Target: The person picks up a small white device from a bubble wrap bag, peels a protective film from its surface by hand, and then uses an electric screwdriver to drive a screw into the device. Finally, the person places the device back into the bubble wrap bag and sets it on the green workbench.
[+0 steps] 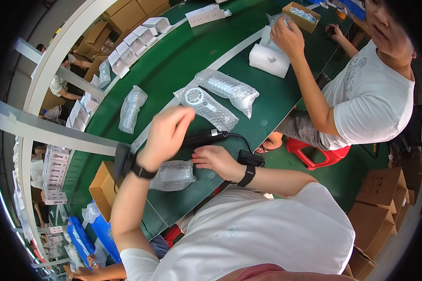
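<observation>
My left hand (166, 133) is raised over the green table, fingers drawn together and slightly blurred; what they hold, if anything, is hidden. My right hand (218, 161) has its fingers stretched out beside the right end of a bubble-wrapped package (174, 174), which lies at the near table edge. Between and beyond my hands is a black corded tool (202, 137), partly covered by the left hand. Farther off lie a bubble-wrapped item with a white ring (214, 112), a second wrapped bundle (227, 89) and a third wrapped piece (132, 108).
A co-worker's hand (288, 37) is raised above a white roll (269, 60) at right. An open carton (302, 18) stands beyond. White boxes (132, 44) line the far edge; a grey post and rail (61, 127) cross at left. A cardboard box (103, 189) sits by my left elbow.
</observation>
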`<state>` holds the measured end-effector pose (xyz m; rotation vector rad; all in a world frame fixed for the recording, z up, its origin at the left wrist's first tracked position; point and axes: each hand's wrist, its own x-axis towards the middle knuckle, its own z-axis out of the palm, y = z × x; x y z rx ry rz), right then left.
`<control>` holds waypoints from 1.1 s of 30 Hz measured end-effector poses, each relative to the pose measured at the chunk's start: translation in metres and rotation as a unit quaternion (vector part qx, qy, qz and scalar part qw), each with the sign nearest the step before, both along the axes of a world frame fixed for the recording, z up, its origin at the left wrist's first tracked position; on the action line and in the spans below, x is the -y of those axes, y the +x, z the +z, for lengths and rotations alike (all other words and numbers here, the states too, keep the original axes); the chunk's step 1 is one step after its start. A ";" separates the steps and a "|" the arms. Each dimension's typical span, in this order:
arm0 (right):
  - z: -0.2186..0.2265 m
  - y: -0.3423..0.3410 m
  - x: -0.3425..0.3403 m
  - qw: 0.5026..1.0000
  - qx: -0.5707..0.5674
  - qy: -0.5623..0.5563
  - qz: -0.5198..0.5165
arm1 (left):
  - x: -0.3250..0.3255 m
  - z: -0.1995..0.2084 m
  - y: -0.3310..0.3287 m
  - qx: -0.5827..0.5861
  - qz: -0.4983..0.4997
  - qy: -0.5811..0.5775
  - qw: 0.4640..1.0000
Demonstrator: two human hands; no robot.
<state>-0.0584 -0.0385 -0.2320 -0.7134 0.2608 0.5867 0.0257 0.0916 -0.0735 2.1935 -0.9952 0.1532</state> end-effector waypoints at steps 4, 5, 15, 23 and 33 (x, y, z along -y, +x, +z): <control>-0.001 -0.019 -0.001 0.939 0.272 -0.208 0.017 | 0.065 -0.016 0.081 0.042 -0.034 0.025 0.998; 0.005 -0.022 0.003 0.877 0.377 -0.293 -0.041 | 0.080 -0.025 0.100 0.064 -0.037 0.060 0.995; 0.007 -0.027 0.007 0.697 0.558 -0.423 -0.156 | 0.187 -0.103 0.201 0.089 0.002 0.325 0.942; 0.004 -0.025 0.010 0.714 0.550 -0.419 -0.114 | 0.192 -0.114 0.210 0.067 -0.025 0.306 0.949; 0.003 -0.025 0.007 0.718 0.549 -0.402 -0.148 | 0.093 -0.044 0.186 0.014 0.033 0.165 0.986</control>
